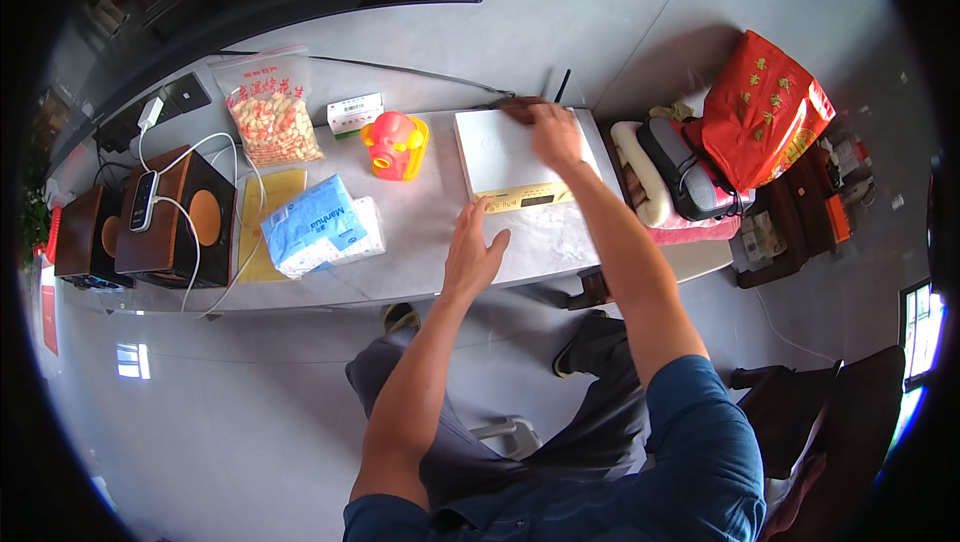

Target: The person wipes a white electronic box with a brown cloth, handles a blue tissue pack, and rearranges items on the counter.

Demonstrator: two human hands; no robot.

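A flat white electronic box with a yellowish front panel lies on the marble-patterned cabinet top. My left hand is at the box's front left corner, its fingertips at the panel edge and the thumb apart; it holds nothing that I can see. Over the box's back right part is my right hand, its fingers at a dark brown object by the rear edge. That object is blurred, and whether the fingers grip it cannot be told. A black antenna stands up behind the box.
Left of the box are a red and yellow toy, a small carton, a bag of peanuts, a blue tissue pack and wooden speakers with white cables. To the right lie folded blankets, a grey case and a red bag.
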